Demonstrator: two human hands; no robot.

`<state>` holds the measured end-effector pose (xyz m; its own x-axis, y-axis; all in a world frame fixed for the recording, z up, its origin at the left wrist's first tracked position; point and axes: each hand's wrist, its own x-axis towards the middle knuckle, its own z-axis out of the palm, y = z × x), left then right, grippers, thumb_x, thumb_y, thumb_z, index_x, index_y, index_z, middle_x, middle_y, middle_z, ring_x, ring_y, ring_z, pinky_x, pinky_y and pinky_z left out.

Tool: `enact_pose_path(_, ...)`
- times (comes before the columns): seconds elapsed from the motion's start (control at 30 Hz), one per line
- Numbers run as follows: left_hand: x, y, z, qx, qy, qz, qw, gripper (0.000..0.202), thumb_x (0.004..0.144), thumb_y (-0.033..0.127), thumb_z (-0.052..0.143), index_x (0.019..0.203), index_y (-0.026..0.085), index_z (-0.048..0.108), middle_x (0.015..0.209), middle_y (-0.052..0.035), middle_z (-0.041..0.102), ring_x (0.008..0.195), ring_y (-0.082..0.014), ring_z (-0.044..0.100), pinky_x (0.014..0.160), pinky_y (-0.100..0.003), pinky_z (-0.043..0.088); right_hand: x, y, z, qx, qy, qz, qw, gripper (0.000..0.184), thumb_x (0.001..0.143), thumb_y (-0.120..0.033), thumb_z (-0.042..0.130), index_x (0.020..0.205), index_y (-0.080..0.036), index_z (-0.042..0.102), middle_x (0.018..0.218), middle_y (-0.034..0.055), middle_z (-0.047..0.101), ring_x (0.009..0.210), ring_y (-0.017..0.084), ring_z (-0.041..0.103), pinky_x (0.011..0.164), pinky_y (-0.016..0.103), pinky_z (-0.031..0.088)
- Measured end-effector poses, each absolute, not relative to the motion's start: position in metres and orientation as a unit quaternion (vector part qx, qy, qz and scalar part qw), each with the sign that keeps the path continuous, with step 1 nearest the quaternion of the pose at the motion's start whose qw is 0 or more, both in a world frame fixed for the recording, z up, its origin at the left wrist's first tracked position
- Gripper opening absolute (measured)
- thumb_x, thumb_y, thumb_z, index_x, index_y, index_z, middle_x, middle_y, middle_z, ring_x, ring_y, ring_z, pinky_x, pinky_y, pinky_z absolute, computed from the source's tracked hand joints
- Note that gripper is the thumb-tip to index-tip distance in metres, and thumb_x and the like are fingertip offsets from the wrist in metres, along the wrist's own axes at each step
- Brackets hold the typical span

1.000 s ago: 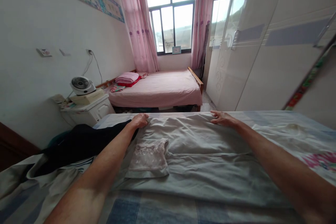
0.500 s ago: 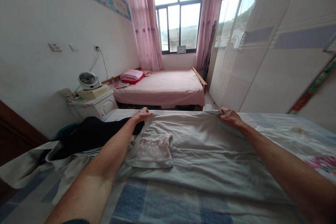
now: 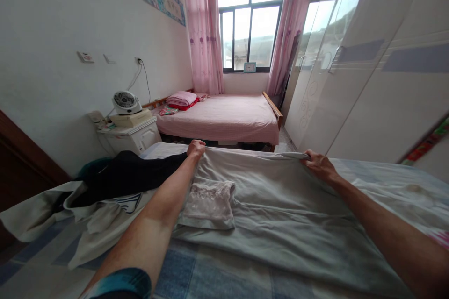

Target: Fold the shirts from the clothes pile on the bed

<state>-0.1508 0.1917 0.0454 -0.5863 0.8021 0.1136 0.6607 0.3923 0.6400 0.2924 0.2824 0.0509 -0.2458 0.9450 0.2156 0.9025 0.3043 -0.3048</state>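
Observation:
A pale grey-green garment (image 3: pixel 273 191) lies spread over the near bed, with a lace-trimmed sleeve (image 3: pixel 212 201) folded in over its left part. My left hand (image 3: pixel 196 147) is closed on the garment's far edge at the left corner. At the far right corner, my right hand (image 3: pixel 320 164) pinches the same edge. Between the two hands the edge is stretched and slightly raised off the bed. The fingertips of both hands are partly hidden by the cloth.
Black clothing (image 3: pixel 129 173) and white clothing (image 3: pixel 105 217) lie on the left of the checked bedspread (image 3: pixel 210 266). More white cloth (image 3: pixel 403 201) is at the right. Beyond stand a pink bed (image 3: pixel 224 114), a nightstand (image 3: pixel 140 135) with a fan (image 3: pixel 126 102), and a wardrobe (image 3: pixel 368 103).
The far edge of the garment is lifted and pulled tauter between both hands. The camera view has turned slightly left, so the room appears shifted to the right.

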Motion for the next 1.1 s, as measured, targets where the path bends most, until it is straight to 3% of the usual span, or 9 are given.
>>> enact_pose_path(0.1,-0.152,0.194,0.045,0.443,0.838,0.308,0.086,0.035,0.067,0.014,0.055,0.098,0.017,0.071,0.096,-0.0085,0.072,0.091,-0.0197,0.066,0.074,-0.023,0.048,0.293,0.284,0.048,-0.605,-0.771,0.054,0.193,0.028,0.08,-0.034,0.047,0.096,-0.018,0.064,0.089,0.0099,0.069,0.08,0.022,0.063,0.063,0.026,0.04)
enact_pose_path(0.3,-0.147,0.182,0.058,0.529,0.81,0.243,0.07,0.018,0.06,0.013,0.06,0.073,0.018,0.072,0.07,-0.0013,0.07,0.078,-0.0178,0.065,0.068,-0.02,0.046,0.29,0.281,0.048,-0.601,-0.769,0.072,0.203,0.028,0.078,-0.03,0.048,0.098,-0.018,0.063,0.09,0.0094,0.07,0.082,0.021,0.064,0.067,0.025,0.04)
enact_pose_path(0.47,-0.143,0.149,0.09,0.556,0.79,0.257,-0.031,0.021,0.071,0.018,0.051,0.084,0.018,0.067,0.095,-0.0056,0.066,0.092,-0.0191,0.06,0.083,-0.025,0.044,0.296,0.254,0.068,-0.585,-0.773,0.052,0.241,0.026,0.079,-0.031,0.047,0.097,-0.019,0.06,0.088,0.0084,0.069,0.082,0.022,0.063,0.071,0.027,0.041)
enact_pose_path(0.57,-0.141,0.107,0.103,0.583,0.756,0.28,-0.101,0.019,0.075,0.02,0.048,0.087,0.019,0.063,0.094,-0.0053,0.061,0.088,-0.0181,0.058,0.084,-0.027,0.044,0.312,0.224,0.075,-0.559,-0.783,0.038,0.272,0.024,0.078,-0.031,0.047,0.096,-0.02,0.058,0.084,0.0072,0.068,0.08,0.023,0.063,0.072,0.028,0.043)
enact_pose_path(0.67,-0.137,0.052,0.097,0.639,0.707,0.264,-0.151,0.014,0.075,0.018,0.047,0.084,0.02,0.057,0.091,-0.0043,0.059,0.088,-0.018,0.056,0.082,-0.028,0.044,0.338,0.193,0.066,-0.504,-0.818,0.021,0.278,0.021,0.076,-0.032,0.049,0.091,-0.021,0.057,0.088,0.0075,0.067,0.082,0.023,0.062,0.076,0.031,0.045)
enact_pose_path(0.87,-0.12,-0.019,0.053,0.732,0.655,0.141,-0.119,0.015,0.075,0.01,0.043,0.077,0.021,0.053,0.09,-0.0048,0.059,0.089,-0.0189,0.055,0.081,-0.029,0.043,0.378,0.153,0.018,-0.398,-0.889,0.011,0.225,0.021,0.067,-0.022,0.051,0.087,-0.021,0.056,0.103,0.0085,0.065,0.1,0.027,0.059,0.086,0.038,0.045)
enact_pose_path(1.1,-0.11,-0.019,0.058,0.674,0.693,0.205,-0.156,0.015,0.075,0.011,0.044,0.081,0.02,0.053,0.086,-0.0052,0.058,0.086,-0.0193,0.054,0.079,-0.029,0.043,0.378,0.135,0.027,-0.441,-0.852,-0.046,0.28,0.022,0.075,-0.026,0.047,0.094,-0.02,0.054,0.105,0.0117,0.065,0.102,0.029,0.059,0.089,0.043,0.044)
